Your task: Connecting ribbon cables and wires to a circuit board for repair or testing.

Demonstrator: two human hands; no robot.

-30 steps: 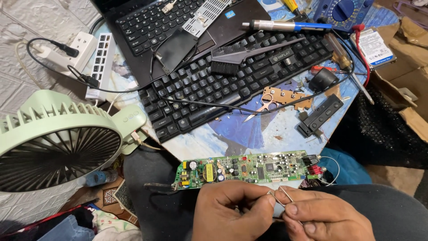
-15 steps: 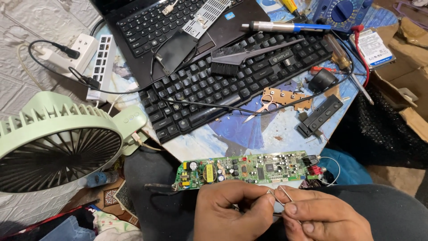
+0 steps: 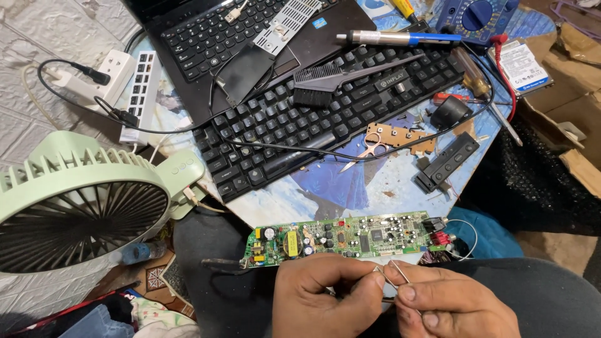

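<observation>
Fingers of left hand and right hand pinch a thin bare wire between them, just below the green circuit board on my lap. I'd keep grip close to the bend, twist slowly.

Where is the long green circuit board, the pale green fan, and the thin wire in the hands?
Long green circuit board [image 3: 350,238], head view, middle of the board.
Pale green round fan [image 3: 75,219], head view, dark front grille.
Thin silvery wire [image 3: 399,271], head view, stretch between both hands' fingers.

Bare hands, dark trousers
</observation>
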